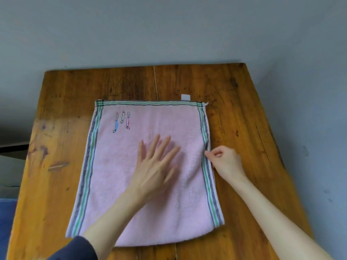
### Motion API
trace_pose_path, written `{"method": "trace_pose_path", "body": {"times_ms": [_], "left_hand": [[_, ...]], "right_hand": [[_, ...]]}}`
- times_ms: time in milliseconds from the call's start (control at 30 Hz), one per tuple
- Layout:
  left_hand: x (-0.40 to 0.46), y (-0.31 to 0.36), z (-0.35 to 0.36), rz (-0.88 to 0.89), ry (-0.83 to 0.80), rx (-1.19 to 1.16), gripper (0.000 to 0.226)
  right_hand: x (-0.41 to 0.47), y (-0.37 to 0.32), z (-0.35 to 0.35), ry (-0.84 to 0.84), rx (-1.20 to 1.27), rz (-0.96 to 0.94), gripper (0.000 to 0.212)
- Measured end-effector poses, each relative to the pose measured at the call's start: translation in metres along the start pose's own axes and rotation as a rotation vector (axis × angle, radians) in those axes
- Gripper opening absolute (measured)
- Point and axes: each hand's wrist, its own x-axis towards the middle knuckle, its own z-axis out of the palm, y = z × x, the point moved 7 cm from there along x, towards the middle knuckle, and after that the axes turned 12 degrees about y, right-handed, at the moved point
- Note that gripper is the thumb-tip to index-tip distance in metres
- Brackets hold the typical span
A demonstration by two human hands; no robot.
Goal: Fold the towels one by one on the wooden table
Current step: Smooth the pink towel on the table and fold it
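A pink towel (116, 175) with green and grey striped borders lies flat on the wooden table (244, 113), folded with its fold at the near edge. Small embroidered figures sit near its far left corner. A white label (185, 97) sticks out past the far edge. My left hand (156, 166) rests flat on the towel's middle with fingers spread. My right hand (224, 159) is at the towel's right striped border, thumb and fingers pinching the edge.
The table's far edge runs against a grey wall. A small wooden patch (58, 166) marks the table's left side. Past the left edge are a blue object (6, 218) and a pale surface. Bare wood shows all around the towel.
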Motion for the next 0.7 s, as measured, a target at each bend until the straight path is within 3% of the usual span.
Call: {"method": "trace_pose_path", "body": {"times_ms": [200,333,500,700], "left_hand": [[-0.002,0.026,0.025,0.109,-0.084,0.101,0.054],[-0.002,0.02,0.033,0.066,-0.078,0.145,0.057],[0.001,0.031,0.027,0.058,-0.061,0.119,0.058],[-0.001,0.079,0.035,0.294,-0.093,0.151,0.055]], "right_hand": [[-0.004,0.003,0.009,-0.097,-0.07,-0.014,0.023],[-0.007,0.019,-0.001,-0.167,0.075,0.106,0.025],[-0.033,0.031,-0.007,-0.387,0.248,0.205,0.017],[-0.093,0.063,-0.01,-0.577,0.256,0.231,0.018]]}}
